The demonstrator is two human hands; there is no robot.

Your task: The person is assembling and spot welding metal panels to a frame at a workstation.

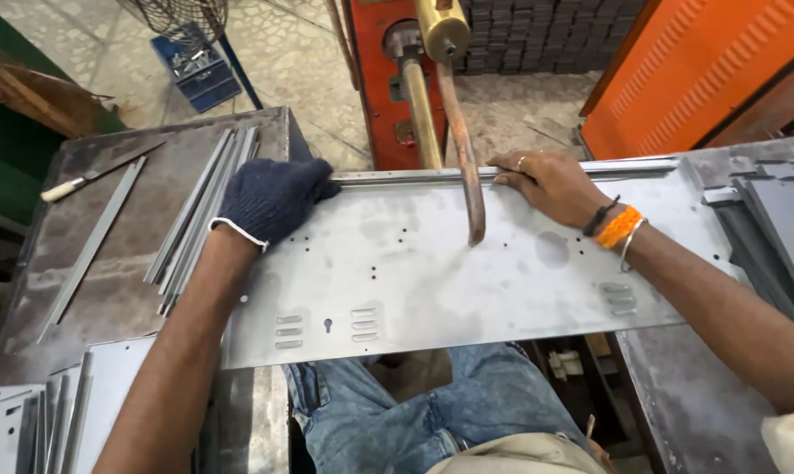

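Observation:
A long grey sheet-metal panel with punched holes and louvre slots lies across two tables and over my lap. My left hand, in a dark blue knitted glove, presses on the panel's far left corner. My right hand, bare with a ring and orange wristbands, holds the panel's far edge, where a narrow metal strip lies along it. A curved copper electrode arm of a spot-welding machine comes down onto the panel between my hands.
Several thin metal strips lie on the left steel table, with a white-handled knife farther left. More grey panels are stacked at the bottom left and right. An orange cabinet stands behind on the right.

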